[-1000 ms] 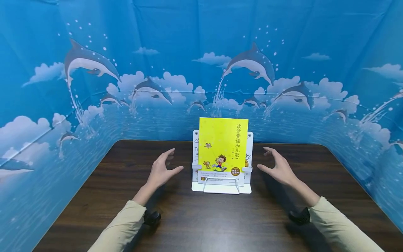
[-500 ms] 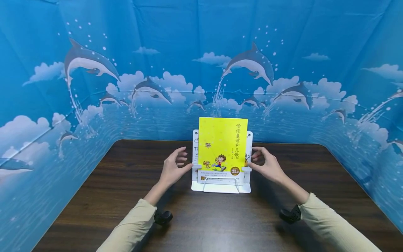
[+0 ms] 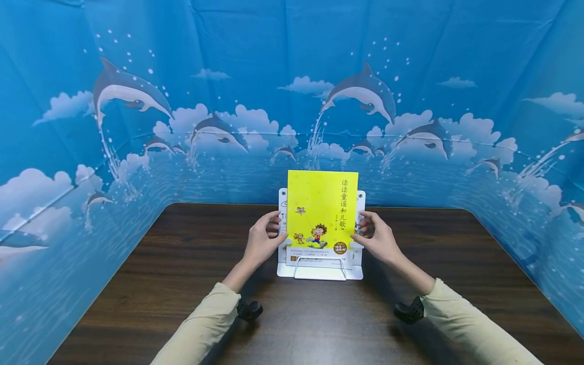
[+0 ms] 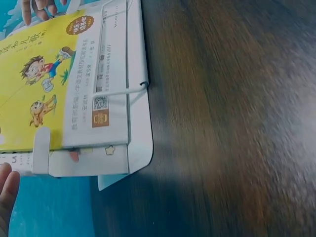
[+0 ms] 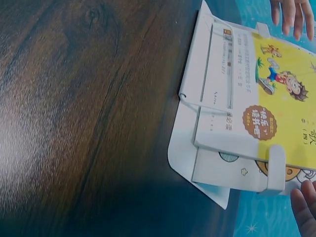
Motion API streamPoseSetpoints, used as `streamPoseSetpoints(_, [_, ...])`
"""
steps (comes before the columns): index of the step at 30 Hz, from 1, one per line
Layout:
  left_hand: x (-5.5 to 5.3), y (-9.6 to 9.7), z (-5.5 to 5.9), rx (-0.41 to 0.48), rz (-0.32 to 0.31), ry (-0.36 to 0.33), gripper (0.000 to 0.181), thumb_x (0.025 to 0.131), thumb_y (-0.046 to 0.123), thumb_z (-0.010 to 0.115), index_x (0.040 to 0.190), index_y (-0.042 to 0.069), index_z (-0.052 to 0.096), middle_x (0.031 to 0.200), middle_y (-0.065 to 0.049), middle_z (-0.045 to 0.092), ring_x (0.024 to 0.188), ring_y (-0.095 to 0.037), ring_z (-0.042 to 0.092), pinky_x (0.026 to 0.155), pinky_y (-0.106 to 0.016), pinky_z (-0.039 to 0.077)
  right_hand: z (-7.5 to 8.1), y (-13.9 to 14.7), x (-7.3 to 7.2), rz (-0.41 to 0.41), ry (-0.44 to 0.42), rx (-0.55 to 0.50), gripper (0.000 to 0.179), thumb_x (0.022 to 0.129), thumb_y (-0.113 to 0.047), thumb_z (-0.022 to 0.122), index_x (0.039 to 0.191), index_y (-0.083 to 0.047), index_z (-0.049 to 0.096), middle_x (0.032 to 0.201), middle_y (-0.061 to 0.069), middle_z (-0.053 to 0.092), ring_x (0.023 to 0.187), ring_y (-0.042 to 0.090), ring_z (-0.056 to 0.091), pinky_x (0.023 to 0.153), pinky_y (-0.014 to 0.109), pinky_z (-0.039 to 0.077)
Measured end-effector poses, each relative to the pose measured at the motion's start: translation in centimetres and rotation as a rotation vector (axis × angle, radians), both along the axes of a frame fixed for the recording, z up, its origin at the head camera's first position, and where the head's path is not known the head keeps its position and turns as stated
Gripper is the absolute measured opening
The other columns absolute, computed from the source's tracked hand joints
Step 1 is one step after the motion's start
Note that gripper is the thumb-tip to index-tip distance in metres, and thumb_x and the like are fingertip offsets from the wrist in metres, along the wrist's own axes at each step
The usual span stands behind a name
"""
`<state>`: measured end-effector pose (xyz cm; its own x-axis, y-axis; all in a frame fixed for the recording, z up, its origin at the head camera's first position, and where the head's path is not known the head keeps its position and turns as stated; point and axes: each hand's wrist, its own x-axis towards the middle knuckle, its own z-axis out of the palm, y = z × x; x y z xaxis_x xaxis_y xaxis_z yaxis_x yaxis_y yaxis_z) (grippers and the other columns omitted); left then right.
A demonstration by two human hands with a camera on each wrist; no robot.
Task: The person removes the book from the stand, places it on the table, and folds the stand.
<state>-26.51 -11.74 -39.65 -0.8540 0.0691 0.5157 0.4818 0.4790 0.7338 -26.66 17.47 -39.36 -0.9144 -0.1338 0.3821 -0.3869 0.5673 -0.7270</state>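
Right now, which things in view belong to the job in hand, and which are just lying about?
In the job:
- left hand
- right hand
- yellow-and-white paper book
- white flat-panelled book stand

Surroundings only:
- dark wood-grain table
- blue dolphin-printed backdrop

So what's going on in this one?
A person at a dark wooden table has a hand at each side of a yellow book, which stands propped on a white book stand. The left hand and right hand are at the book's side edges, near the stand's side clips; whether they touch it is hard to tell. The book is in the stand, not lifted out.
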Motion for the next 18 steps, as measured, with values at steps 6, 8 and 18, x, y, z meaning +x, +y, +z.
streamPoseSetpoints(6, [-0.4, 0.7, -0.3, 0.02, 0.026, -0.012, 0.05, 0.073, -0.002, 0.07, 0.12, -0.001, 0.052, 0.105, -0.015, 0.057, 0.089, -0.025, 0.06, 0.074, -0.04, 0.053, -0.1, -0.7, 0.0, -0.021, -0.008, -0.016, 0.061, 0.074, -0.004, 0.071, 0.127, 0.003, 0.042, 0.099, 0.014, 0.053, 0.086, 0.024, 0.054, 0.076, 0.038, 0.052])
streamPoseSetpoints(8, [-0.5, 1.0, -0.3, 0.026, 0.044, -0.019, 0.049, 0.074, -0.003, 0.07, 0.12, -0.001, 0.052, 0.105, -0.015, 0.057, 0.09, -0.025, 0.06, 0.074, -0.038, 0.053, -0.2, -1.0, 0.0, -0.025, -0.012, -0.029, 0.061, 0.074, -0.002, 0.071, 0.127, 0.004, 0.042, 0.1, 0.015, 0.052, 0.086, 0.025, 0.054, 0.077, 0.039, 0.051])
streamPoseSetpoints(18, [-0.7, 2.2, -0.9, 0.063, 0.106, -0.055, 0.043, 0.077, -0.002, 0.067, 0.118, -0.001, 0.055, 0.103, -0.014, 0.055, 0.089, -0.022, 0.06, 0.075, -0.031, 0.053, 0.0, -2.2, 0.0, -0.108, -0.059, -0.093, 0.052, 0.075, 0.002, 0.067, 0.122, 0.006, 0.044, 0.098, 0.017, 0.052, 0.086, 0.026, 0.054, 0.074, 0.03, 0.05])
